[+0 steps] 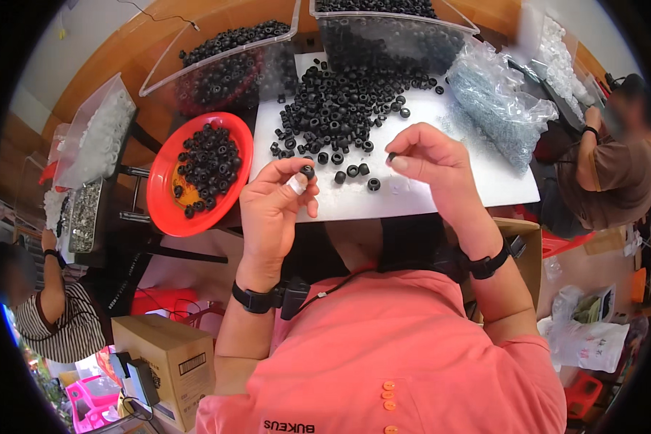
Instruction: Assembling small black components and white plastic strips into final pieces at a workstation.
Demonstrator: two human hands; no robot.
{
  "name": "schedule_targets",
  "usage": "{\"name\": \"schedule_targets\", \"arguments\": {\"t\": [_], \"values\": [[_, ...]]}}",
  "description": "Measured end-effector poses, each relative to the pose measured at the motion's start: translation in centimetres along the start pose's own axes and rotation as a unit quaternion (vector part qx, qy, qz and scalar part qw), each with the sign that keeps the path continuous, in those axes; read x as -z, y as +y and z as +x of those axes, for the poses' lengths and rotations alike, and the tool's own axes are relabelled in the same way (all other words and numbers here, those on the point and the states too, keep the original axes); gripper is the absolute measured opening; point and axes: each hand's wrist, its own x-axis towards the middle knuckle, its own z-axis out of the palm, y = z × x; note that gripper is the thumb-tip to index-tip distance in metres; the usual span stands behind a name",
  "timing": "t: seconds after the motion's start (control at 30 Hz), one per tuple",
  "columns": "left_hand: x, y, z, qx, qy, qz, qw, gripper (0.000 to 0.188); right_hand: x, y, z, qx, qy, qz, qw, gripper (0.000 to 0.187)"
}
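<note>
My left hand [276, 195] pinches a small black round part [307, 172] between thumb and forefinger, with white tape around the thumb. Across from it, my right hand [434, 163] has another small dark part [391, 156] between its fingertips, mostly covered by them. Both hands are raised over the near edge of a white board [427, 195], apart from each other. Several loose black parts with holes [352, 171] lie between them. Farther back is a big heap of the same black parts [340, 105]. A red plate [160, 177] with more of them stands left of my left hand.
Two clear bins [294, 32] [398, 25] of black parts stand behind the heap. A clear bag [503, 108] of small greyish pieces lies at the board's right. Other people sit at far left [61, 318] and far right [607, 166]. A cardboard box [163, 362] is at lower left.
</note>
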Motion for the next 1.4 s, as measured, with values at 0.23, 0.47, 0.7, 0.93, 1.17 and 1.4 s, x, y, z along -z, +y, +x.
{"name": "schedule_targets", "arguments": {"t": [0.23,0.47,0.7,0.93,1.17,1.4], "values": [[-3.1,0.6,0.1,-0.089,0.024,0.054,0.994,0.020,-5.6,-0.2,-1.9,0.065,-0.059,0.015,0.996,0.015],[-5.2,0.3,1.1,-0.065,0.074,-0.038,0.994,0.018,-9.3,0.5,-2.2,0.136,-0.022,-0.025,0.990,0.015],[-4.9,-0.7,-0.3,-0.041,0.106,-0.021,0.993,0.019,-9.0,0.9,-2.8,0.141,-0.037,-0.101,0.984,0.019],[-4.0,-1.4,-0.5,-0.039,0.100,-0.081,0.991,0.019,-9.1,1.6,-3.1,0.204,-0.066,-0.165,0.963,0.019],[-3.2,-1.9,-0.8,-0.007,0.117,-0.076,0.990,0.021,-9.6,2.2,-3.2,0.315,-0.062,-0.365,0.874,0.017],[-2.8,-2.3,-0.8,-0.029,0.068,-0.061,0.995,0.023,-6.6,1.3,-1.4,0.164,0.023,-0.206,0.964,0.013]]}}
